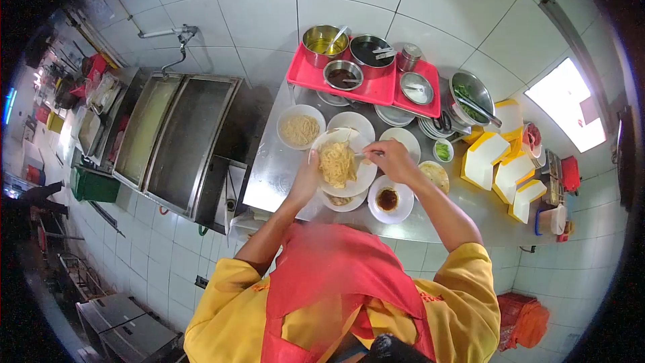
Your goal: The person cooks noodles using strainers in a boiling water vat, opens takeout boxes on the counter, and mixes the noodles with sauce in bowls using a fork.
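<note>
My left hand grips the left rim of a white bowl above the steel counter. A clump of yellow noodles lies in this bowl. My right hand is closed around the thin handle of a metal utensil; its far end is hidden in the noodles. Just right and below stands a white bowl with dark brown sauce. Another bowl of paler noodles sits behind my left hand. Partly covered by the held bowl is a bowl with some food.
Red trays at the back carry pots of oil and dark sauces. A metal bowl of greens with tongs stands right of them. Yellow-and-white boxes line the right side. Left of the counter are deep metal vats.
</note>
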{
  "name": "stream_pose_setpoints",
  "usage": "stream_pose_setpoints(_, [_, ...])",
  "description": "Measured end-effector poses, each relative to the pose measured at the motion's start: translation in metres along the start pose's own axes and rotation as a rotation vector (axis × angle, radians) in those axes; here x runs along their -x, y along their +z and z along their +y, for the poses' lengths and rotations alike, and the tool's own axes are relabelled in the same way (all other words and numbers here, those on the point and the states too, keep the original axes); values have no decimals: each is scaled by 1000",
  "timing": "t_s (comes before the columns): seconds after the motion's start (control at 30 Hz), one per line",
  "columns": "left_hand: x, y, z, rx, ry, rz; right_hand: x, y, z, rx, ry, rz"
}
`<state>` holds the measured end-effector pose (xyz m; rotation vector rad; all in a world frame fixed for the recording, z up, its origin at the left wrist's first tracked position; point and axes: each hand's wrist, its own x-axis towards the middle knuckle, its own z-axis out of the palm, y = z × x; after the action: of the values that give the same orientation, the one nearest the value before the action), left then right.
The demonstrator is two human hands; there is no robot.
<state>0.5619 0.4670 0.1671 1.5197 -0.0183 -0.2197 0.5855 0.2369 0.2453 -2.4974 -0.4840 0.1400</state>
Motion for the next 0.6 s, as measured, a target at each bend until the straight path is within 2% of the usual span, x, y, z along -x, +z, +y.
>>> stream_pose_setpoints(0.07, [8,0,11,28,-74,73,2,-14,3,-225,113,-23])
stream_pose_setpoints(0.17, [4,-11,-1,177,-177,22,4,-42,-5,-380,172,-88])
stream_pose_setpoints(0.3, [5,-11,-1,191,-132,-4,8,-70,-36,-295,130,4])
stream_pose_setpoints(0.37, [9,-5,18,95,-227,37,13,-81,-62,316,-223,271])
stream_pose_setpoints(0.4, [6,-6,12,95,-227,38,15,-84,-74,315,-224,271])
stream_pose_setpoints(0.47, [-1,-8,-4,42,-217,-10,21,-87,-91,728,-388,317])
stream_pose_setpoints(0.6, [-4,-6,2,-36,-227,14,17,-85,-82,843,-404,407])
